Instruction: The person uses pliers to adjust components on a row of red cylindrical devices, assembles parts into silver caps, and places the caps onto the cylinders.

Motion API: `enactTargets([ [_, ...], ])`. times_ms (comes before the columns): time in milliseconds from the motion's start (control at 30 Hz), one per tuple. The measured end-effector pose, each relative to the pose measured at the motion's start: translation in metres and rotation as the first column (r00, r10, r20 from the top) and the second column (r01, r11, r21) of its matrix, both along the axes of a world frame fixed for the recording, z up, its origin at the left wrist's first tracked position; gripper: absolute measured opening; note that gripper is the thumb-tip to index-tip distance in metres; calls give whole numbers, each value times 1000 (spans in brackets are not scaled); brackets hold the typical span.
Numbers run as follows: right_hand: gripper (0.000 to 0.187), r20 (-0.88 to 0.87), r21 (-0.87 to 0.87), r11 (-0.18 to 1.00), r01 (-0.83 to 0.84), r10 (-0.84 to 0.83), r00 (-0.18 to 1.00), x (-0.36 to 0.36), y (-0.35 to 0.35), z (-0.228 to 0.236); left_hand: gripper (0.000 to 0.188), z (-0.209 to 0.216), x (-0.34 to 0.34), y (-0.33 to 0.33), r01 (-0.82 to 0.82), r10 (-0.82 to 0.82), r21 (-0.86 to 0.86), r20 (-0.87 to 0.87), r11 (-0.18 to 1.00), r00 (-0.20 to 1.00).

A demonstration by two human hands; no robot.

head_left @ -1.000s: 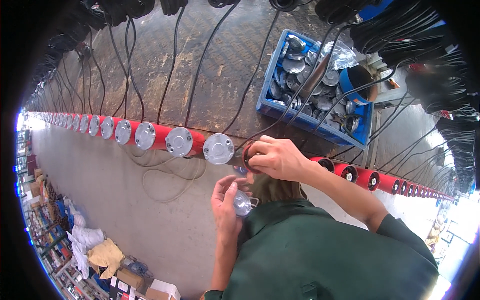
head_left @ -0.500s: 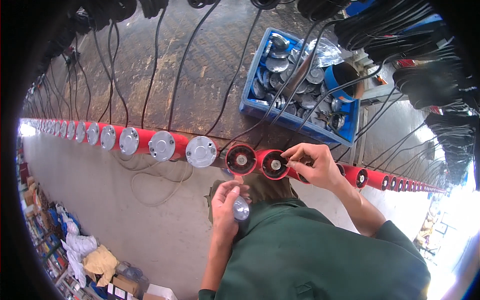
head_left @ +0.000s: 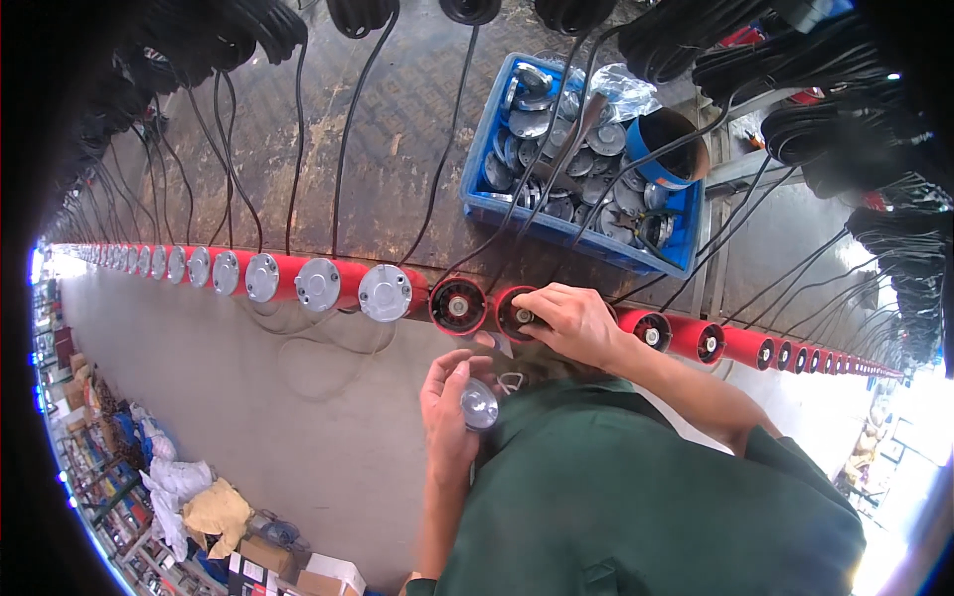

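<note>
My left hand [head_left: 449, 402] is closed around a round silver metal end cap [head_left: 479, 405], held below the row. My right hand [head_left: 574, 323] reaches over the open end of a red cylindrical motor housing [head_left: 500, 303], its thumb and fingertips pinched at the pale hub in the middle. Whatever lies between those fingertips is hidden. Just left of it, another red housing [head_left: 457, 306] is open, showing a dark inside and a bright round hub. Farther left, housings carry silver end caps [head_left: 386, 293] on their faces.
Behind the row, a blue crate [head_left: 586, 238] on the worn workbench [head_left: 397, 149] holds many loose metal caps and a blue roll [head_left: 668, 149]. Black cables run from the housings to hanging coils [head_left: 785, 70]. More open housings [head_left: 711, 343] continue right. Boxes [head_left: 328, 574] stand lower left.
My right hand has shifted left and now covers part of the second open housing. My left hand still holds the cap. The whole view has moved slightly.
</note>
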State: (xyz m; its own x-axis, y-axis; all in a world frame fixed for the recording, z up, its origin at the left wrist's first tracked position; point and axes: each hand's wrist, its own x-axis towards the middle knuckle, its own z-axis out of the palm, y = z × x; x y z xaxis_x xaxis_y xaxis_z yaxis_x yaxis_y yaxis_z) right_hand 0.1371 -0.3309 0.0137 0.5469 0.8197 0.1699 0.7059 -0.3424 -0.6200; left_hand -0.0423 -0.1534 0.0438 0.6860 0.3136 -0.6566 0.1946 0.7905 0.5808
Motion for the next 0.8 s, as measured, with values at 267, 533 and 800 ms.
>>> enactTargets([
  [267,42,-48,69,997,-38,41,998,6,-6,-8,23,7,-4,-20,-34,35,20,-44,999,998],
  [533,42,-47,46,996,-79,81,996,10,-5,-7,24,4,-4,-34,-21,25,51,-66,998,998],
  [800,43,-51,7,996,-84,85,995,9,-4,-6,26,-4,-2,-37,-15,18,87,-29,996,999],
])
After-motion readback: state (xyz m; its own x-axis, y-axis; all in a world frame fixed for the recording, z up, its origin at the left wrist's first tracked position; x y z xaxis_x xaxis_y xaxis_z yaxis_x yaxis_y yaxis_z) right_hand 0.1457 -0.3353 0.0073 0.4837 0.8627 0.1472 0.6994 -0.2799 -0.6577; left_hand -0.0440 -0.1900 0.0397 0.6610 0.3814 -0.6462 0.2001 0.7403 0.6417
